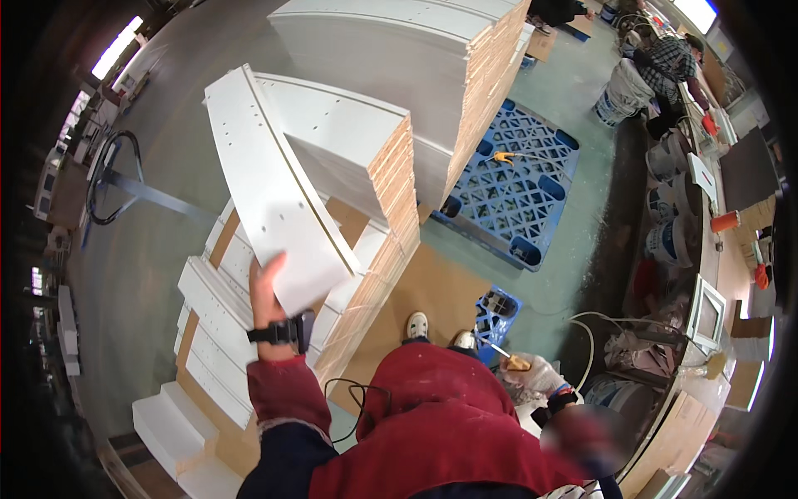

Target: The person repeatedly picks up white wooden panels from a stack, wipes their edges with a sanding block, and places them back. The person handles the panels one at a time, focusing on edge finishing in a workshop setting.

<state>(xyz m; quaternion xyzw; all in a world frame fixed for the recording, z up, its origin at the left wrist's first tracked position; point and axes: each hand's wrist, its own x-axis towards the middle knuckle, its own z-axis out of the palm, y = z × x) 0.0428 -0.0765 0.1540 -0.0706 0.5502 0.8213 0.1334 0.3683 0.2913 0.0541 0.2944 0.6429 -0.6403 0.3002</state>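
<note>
My left hand grips the near end of a long white panel, its thumb on the top face and its other fingers mostly hidden at the edge. The panel has small holes and a groove along one side. It lies askew over a stack of similar white panels, whose bare brown edges face right. My right hand, in a pale glove, is closed around the tan handle of a thin-shafted hand tool. That hand is low at my right side, apart from the panels; the tool's exact kind is unclear.
A taller panel stack stands beyond. More white panels lie at the left. A blue plastic pallet carries a yellow air gun. Buckets and a cluttered workbench line the right, where another person bends.
</note>
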